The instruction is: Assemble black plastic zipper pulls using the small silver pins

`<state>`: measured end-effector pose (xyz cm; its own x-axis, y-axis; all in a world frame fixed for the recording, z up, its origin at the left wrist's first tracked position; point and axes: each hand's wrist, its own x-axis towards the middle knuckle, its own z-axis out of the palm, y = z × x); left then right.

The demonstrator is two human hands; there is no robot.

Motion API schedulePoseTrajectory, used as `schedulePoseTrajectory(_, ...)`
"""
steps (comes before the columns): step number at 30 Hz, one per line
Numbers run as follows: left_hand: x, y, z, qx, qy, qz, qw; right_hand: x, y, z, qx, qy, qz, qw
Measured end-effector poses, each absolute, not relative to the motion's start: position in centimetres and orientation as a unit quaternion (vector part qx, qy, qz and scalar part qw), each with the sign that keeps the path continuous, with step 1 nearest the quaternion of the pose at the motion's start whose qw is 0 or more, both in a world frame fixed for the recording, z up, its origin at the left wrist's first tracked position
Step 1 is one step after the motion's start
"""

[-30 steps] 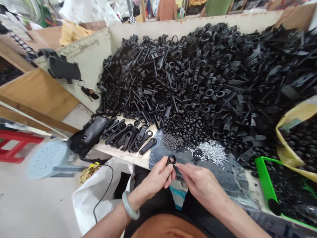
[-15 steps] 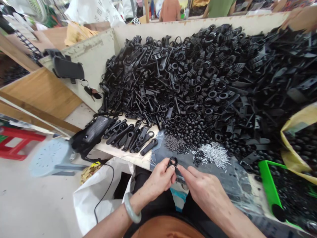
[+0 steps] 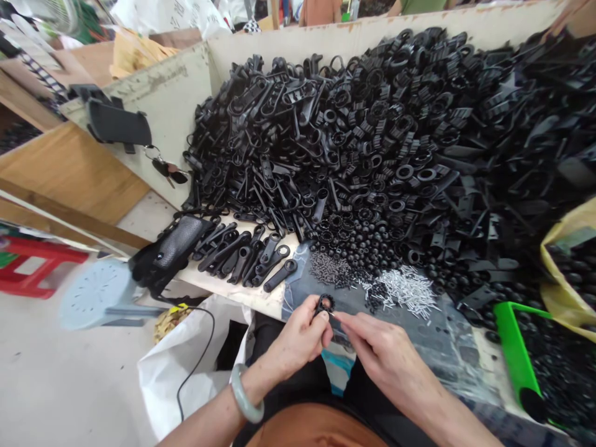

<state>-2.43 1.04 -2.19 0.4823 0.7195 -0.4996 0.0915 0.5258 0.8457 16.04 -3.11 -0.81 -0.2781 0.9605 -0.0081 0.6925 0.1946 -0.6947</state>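
At the near edge of the worktop [image 3: 216,289], between the seated person's two forearms, a black ring-ended part [image 3: 320,307] is held up by the left hand [image 3: 302,335]. Beyond it, a strip of dark sheet [image 3: 356,309] is left uncovered up to the silver pins [image 3: 410,290] and the small grey pieces [image 3: 328,267]; by these, forward room is bounded. On the left, the front edge is lined by a row of black arms [image 3: 237,254], laid side by side and slanted, with a mesh pouch [image 3: 179,242] placed at their end. On the right, the worktop is closed off by a green tray [image 3: 510,347] and a yellow sack [image 3: 554,298]. Farther back, a large heap of black parts [image 3: 279,130] is walled in by a pale back board [image 3: 274,42].

The part is pinched between the left thumb and bent fingers, its ring turned upward and standing clear of the grip. From the right, the ring's near side is met by the right hand [image 3: 386,347], whose thumb and forefinger are pressed together on a small thin piece [image 3: 332,315], too small to be identified.
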Motion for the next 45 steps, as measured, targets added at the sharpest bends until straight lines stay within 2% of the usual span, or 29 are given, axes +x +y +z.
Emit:
schedulePoseTrajectory(7,-2.6,1.1,-2.0,0.446,0.461,0.196,0.742,16.4,-2.9,-0.7,-0.549,-0.763,0.293,0.175)
schedulePoseTrajectory(16,-2.5,0.9,-2.4,0.511,0.495,0.189,0.677,16.1,-2.0,0.3,-0.503,-0.851,0.15,0.011)
schedulePoseTrajectory(20,-2.1,0.7,-2.8,0.538,0.503,0.215,0.641,15.5,-1.0,2.0,-0.478,-0.863,0.144,-0.076)
schedulePoseTrajectory(23,-1.5,0.5,-3.3,0.515,0.519,0.25,0.635,14.9,-0.1,3.0,-0.484,-0.856,0.161,-0.087)
schedulePoseTrajectory(27,-0.8,0.5,-3.7,0.448,0.532,0.293,0.656,14.6,0.3,3.4,-0.511,-0.841,0.167,-0.065)
schedulePoseTrajectory(31,-0.8,0.2,-3.0,0.444,0.539,0.279,0.659,15.5,-1.4,3.4,-0.544,-0.819,0.18,-0.039)
schedulePoseTrajectory(34,-1.7,0.2,-1.7,0.562,0.518,0.264,0.589,16.8,-3.1,3.8,-0.555,-0.804,0.212,0.017)
schedulePoseTrajectory(37,-3.1,1.0,-0.4,0.633,0.54,0.271,0.485,18.7,-3.6,4.4,-0.576,-0.792,0.192,0.07)
schedulePoseTrajectory(40,-3.9,2.3,0.4,0.587,0.577,0.34,0.455,21.5,-2.3,4.3,-0.655,-0.717,0.149,0.186)
schedulePoseTrajectory(43,-3.7,3.1,0.8,0.468,0.578,0.388,0.544,24.2,-0.1,3.0,-0.752,-0.539,0.118,0.361)
schedulePoseTrajectory(45,-3.2,3.2,1.0,0.387,0.563,0.395,0.614,25.6,1.4,1.8,-0.782,-0.472,0.081,0.398)
